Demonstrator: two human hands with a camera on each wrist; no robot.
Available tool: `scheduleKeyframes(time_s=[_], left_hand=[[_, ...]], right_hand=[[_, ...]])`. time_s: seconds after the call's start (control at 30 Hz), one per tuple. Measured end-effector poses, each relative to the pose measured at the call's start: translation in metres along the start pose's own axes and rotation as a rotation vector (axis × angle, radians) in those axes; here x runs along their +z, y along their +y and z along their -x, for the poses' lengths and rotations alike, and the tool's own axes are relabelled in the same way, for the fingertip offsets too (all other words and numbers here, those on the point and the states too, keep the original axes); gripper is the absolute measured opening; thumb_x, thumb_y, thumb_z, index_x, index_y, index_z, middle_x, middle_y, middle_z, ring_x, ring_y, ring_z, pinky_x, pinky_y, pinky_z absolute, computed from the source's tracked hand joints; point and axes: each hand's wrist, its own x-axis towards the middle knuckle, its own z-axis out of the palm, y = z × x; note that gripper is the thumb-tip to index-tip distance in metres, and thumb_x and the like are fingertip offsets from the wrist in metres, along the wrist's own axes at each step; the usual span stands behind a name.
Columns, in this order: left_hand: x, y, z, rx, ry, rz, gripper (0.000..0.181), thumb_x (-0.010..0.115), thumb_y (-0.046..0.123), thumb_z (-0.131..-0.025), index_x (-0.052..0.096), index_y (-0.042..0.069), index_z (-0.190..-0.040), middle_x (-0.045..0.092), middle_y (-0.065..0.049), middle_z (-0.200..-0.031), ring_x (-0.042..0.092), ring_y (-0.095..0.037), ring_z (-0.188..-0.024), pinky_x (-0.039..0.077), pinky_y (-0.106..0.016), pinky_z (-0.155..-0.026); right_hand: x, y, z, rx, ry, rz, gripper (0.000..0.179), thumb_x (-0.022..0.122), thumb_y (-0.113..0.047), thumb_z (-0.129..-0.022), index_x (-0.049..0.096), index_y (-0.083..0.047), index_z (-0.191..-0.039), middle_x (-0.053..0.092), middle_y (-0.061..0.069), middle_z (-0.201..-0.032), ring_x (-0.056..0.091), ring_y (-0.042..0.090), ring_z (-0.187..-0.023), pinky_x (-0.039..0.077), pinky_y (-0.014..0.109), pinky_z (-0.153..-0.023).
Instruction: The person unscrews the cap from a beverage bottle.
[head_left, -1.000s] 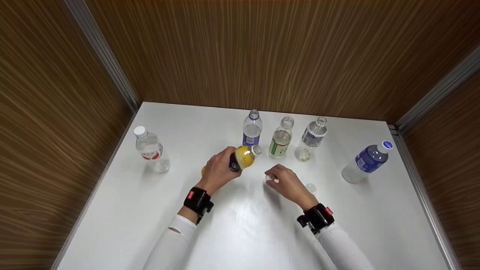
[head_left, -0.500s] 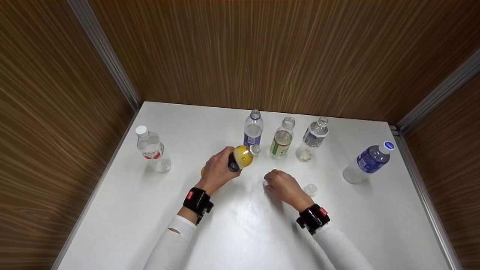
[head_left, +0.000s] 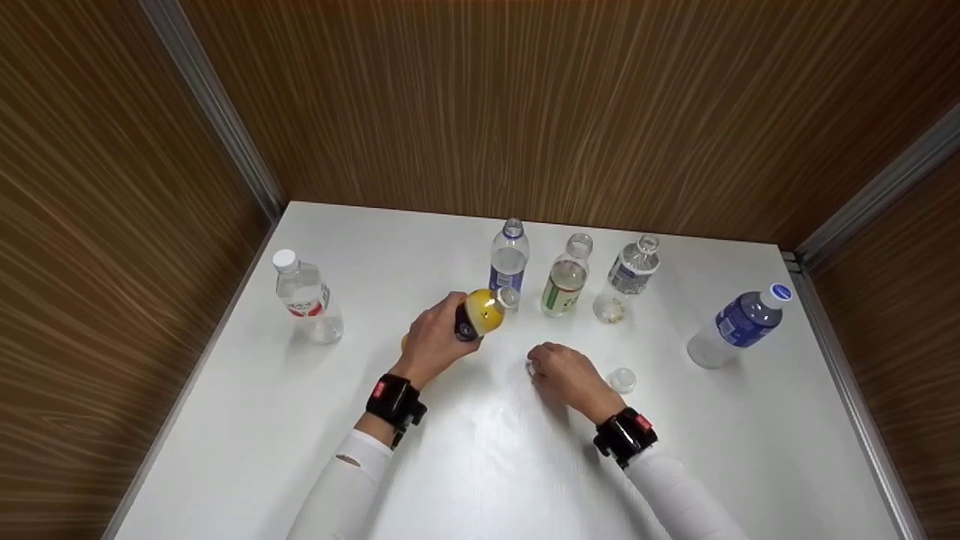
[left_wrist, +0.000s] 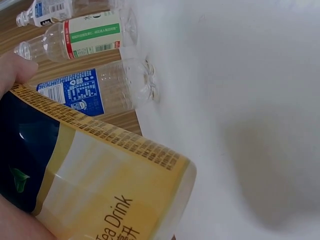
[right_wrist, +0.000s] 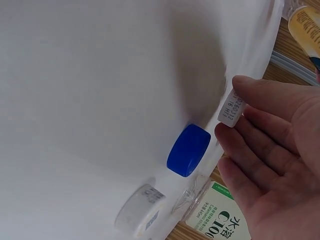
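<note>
My left hand (head_left: 435,335) grips a tea drink bottle (left_wrist: 115,180) with a yellow and dark blue label. The bottle leans to the right, its clear neck (head_left: 508,298) pointing toward the back of the table. Between thumb and fingertips, my right hand (head_left: 568,375) pinches a white bottle cap (right_wrist: 232,108) with printed digits, low over the white table. Beside that cap in the right wrist view lie a blue bottle cap (right_wrist: 188,150) and another white cap (right_wrist: 141,210). The head view hides the blue cap behind my right hand.
Three open-necked bottles stand at the back: a blue-labelled one (head_left: 508,259), a green-labelled one (head_left: 565,279) and a clear one (head_left: 631,274). A white-capped bottle (head_left: 307,300) stands left, a blue-labelled capped one (head_left: 739,326) right. Wood-grain panels (head_left: 480,112) surround the table.
My right hand has moved slightly down and toward me with the white cap, which has become mostly hidden in the head view. The left hand and tea bottle have hardly moved.
</note>
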Motion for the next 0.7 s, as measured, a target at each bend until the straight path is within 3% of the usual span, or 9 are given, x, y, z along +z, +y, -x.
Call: scheduleKeyframes(time_s=[0.47,0.7], left_hand=[[-0.004,-0.005,0.0,-0.04,-0.004,0.022,0.058,0.088,0.016,-0.08,0.057,0.009,-0.129,0.07,-0.008,-0.116,0.069,-0.024,-0.103,0.056,-0.043,-0.088],[-0.005,-0.008,-0.006,-0.121,0.037,0.154,0.065,0.088,0.021,-0.082,0.053,0.008,-0.135,0.067,-0.009,-0.126,0.065,-0.025,-0.114,0.051,-0.047,-0.1]], right_hand=[[0.006,0.001,0.001,0.011,0.014,-0.01,0.026,0.077,0.005,-0.08,0.072,0.001,-0.105,0.071,0.011,-0.099,0.07,0.03,-0.09,0.059,0.045,-0.078],[-0.005,0.001,0.002,0.051,0.027,-0.04,0.029,0.08,-0.015,-0.089,0.072,0.002,-0.112,0.072,0.013,-0.108,0.07,0.032,-0.098,0.057,0.048,-0.085]])
